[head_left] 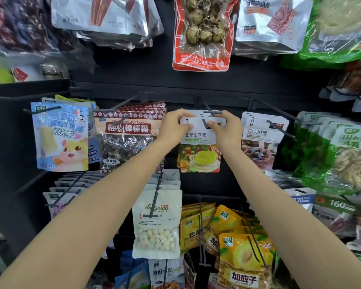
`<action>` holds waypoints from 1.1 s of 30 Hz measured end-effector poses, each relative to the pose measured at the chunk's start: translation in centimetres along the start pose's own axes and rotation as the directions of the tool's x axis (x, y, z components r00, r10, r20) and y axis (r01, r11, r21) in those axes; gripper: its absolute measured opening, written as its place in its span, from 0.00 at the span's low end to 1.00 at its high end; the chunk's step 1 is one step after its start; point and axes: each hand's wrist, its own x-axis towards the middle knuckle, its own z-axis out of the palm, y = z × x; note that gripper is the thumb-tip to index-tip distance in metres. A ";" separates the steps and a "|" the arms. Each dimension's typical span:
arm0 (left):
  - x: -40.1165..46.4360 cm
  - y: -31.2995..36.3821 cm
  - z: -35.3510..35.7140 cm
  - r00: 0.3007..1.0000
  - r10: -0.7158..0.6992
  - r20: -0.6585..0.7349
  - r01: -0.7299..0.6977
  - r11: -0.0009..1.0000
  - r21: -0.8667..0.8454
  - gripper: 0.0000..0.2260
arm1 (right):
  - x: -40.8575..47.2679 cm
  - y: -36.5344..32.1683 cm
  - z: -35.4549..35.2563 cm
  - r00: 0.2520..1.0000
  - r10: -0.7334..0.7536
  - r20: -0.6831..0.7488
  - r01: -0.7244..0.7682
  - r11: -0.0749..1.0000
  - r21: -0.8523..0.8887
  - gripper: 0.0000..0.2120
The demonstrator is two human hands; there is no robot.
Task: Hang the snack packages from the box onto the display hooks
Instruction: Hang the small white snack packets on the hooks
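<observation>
Wall: a dark display wall (pixel 133 80) fills the view, with black metal hooks sticking out in rows and packets hanging from them.
Room: a shop aisle seen close up; only the wall and its stock show.
Top row: silver pouches (pixel 104 15) at left, a clear red-edged bag of round brown snacks (pixel 202 32) in the middle, more silver pouches (pixel 273 19) and a green bag (pixel 340 26) at right.
Middle row: a pale blue packet with a cartoon hamster (pixel 61 136) at far left, a lollipop bag (pixel 126 140) beside it, a chocolate candy pouch (pixel 262 140) right of centre, green bags (pixel 338 155) at far right.
Lower row: a white marshmallow bag (pixel 156 224) in the middle, yellow dried-fruit bags (pixel 244 255) to its right, pale pouches (pixel 65 195) to its left.
Task packet: a white gummy pouch (pixel 198 149) with yellow fruit printed on its lower half hangs upright in the centre of the middle row, its top strip at the centre hook (pixel 212 112).
Left hand (pixel 175 127): fingers curled, pinching the pouch's top left corner.
Right hand (pixel 227 130): fingers curled, pinching the top strip just right of the hook's tip.
Hook and pouch: whether the hook already passes through the hanging hole cannot be told.
Behind it: further white pouch tops (pixel 198 112) sit on the same hook.
</observation>
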 end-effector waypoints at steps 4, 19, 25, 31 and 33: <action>1.5 -0.5 0.8 0.998 0.000 -0.068 0.013 0.981 0.193 0.11 | 0.7 0.1 1.1 1.000 -0.018 0.008 0.020 0.975 -0.219 0.14; -4.4 -1.4 -2.8 0.988 0.151 -0.036 -0.131 0.933 0.334 0.14 | -6.7 -1.0 1.9 0.982 -0.078 0.172 0.113 0.972 -0.206 0.09; -11.0 -6.0 -10.6 0.994 0.099 -0.043 -0.069 0.891 0.448 0.10 | -12.2 -6.2 6.6 0.855 -0.135 0.501 0.165 0.986 -0.015 0.08; -21.3 -13.7 -22.4 0.971 -0.174 -0.167 0.233 0.852 0.468 0.08 | -21.2 -13.4 16.8 0.587 -0.183 0.789 0.208 0.976 0.071 0.09; -25.3 -16.1 -26.6 0.927 -0.299 -0.225 0.373 0.790 0.487 0.08 | -25.4 -15.4 20.8 0.501 -0.187 0.845 0.216 0.972 0.087 0.09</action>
